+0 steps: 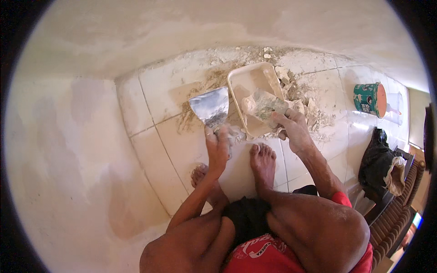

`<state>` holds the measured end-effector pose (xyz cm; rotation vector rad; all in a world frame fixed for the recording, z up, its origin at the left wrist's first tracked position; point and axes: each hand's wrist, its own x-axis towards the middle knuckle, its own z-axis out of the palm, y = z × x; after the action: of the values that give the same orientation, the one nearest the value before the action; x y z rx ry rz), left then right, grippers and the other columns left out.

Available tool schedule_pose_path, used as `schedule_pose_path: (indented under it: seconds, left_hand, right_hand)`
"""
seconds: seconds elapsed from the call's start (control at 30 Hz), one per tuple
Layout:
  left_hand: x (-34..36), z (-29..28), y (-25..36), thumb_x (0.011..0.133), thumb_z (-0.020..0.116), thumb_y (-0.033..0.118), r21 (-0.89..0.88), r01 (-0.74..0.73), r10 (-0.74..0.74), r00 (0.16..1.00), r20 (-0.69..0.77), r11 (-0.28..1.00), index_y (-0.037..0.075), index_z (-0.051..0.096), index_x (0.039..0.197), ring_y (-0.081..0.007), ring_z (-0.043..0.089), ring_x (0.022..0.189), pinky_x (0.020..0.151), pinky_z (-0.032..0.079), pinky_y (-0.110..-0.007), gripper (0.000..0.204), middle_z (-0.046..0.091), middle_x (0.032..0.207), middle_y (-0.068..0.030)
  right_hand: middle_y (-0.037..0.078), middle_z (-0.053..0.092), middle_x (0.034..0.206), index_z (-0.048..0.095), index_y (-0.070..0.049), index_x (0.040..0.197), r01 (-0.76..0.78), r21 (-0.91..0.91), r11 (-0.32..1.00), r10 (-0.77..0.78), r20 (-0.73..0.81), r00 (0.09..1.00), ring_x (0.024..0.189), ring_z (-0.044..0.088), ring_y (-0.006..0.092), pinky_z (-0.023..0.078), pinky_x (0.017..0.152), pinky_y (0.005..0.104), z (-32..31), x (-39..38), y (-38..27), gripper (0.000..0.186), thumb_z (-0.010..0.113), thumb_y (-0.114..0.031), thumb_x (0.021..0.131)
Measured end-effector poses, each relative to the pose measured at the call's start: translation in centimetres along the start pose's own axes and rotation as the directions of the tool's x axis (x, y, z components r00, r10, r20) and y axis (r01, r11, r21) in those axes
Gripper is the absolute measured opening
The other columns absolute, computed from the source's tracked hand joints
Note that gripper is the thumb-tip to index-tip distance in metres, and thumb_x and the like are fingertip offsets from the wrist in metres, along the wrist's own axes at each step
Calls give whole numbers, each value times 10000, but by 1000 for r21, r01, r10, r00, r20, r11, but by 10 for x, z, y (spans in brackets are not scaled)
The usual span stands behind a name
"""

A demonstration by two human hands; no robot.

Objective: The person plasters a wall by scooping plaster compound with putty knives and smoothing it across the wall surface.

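My left hand [217, 148] is closed around the handle of a wide putty knife [210, 105], its shiny, smeared blade raised to the left of a shallow cream tray [255, 78]. My right hand [295, 131] grips a second, dull, plaster-coated scraper [269, 107], thumb on top. That blade lies over the tray's near half, beside a lump of pale plaster [248, 104]. Whether the blade touches the tray's bottom, I cannot tell. White dust coats the fingers of both hands.
Broken plaster chunks [310, 111] and dirt lie right of and behind the tray on the tiled floor [175, 145]. Walls rise ahead and at left. To the right stand a green bucket [364, 98], a clear container [396, 111], a black bag [375, 157] and rope-like woven furniture [396, 207].
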<state>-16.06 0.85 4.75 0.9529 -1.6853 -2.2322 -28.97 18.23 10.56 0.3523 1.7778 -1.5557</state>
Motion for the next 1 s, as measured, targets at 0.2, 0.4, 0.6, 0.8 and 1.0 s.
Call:
schedule_pose_path:
  seconds: [0.2, 0.4, 0.6, 0.8, 1.0]
  left_hand:
    - [-4, -29, 22, 1011, 434, 327, -24, 98, -98, 995, 26, 995, 23, 544, 969, -50, 454, 449, 353, 327, -184, 326, 584, 661, -45]
    - [-4, -20, 83, 984, 468, 327, 30, 176, -177, 946, 273, 984, -9, 600, 904, -85, 466, 410, 424, 386, -204, 370, 608, 630, -75]
    - [-5, -17, 111, 954, 503, 343, -3, 254, -221, 846, 485, 967, -14, 619, 826, -145, 509, 409, 388, 387, -261, 396, 602, 621, -101]
    - [-9, -20, 133, 944, 497, 333, 43, 300, -260, 739, 622, 953, -19, 611, 867, -157, 558, 477, 433, 433, -281, 379, 613, 659, -99]
    - [-24, -15, 132, 959, 481, 346, 26, 198, -180, 821, 541, 980, -8, 559, 1023, -141, 563, 505, 441, 429, -255, 368, 637, 765, -101]
  right_hand:
    - [36, 639, 784, 646, -12, 959, 135, -12, 991, -135, -48, 990, 658, 533, 79, 396, 525, 228, -21, -4, -4, 151, 636, -146, 890]
    - [41, 653, 876, 621, -18, 1017, 456, -10, 890, -456, 19, 890, 759, 574, 95, 455, 634, 238, -33, -27, -37, 177, 662, -122, 879]
    - [88, 676, 969, 596, -44, 969, 851, -225, 475, -852, 127, 508, 892, 642, 173, 528, 774, 303, -11, -27, -78, 118, 615, 25, 875]
    - [117, 697, 950, 576, -64, 924, 935, -354, 18, -962, 249, 113, 961, 671, 290, 540, 836, 370, -2, -20, -83, 251, 752, -29, 747]
    - [138, 677, 1034, 542, -55, 928, 892, -444, -82, -974, 227, 24, 1005, 659, 312, 545, 849, 396, -1, -12, -74, 324, 780, -16, 712]
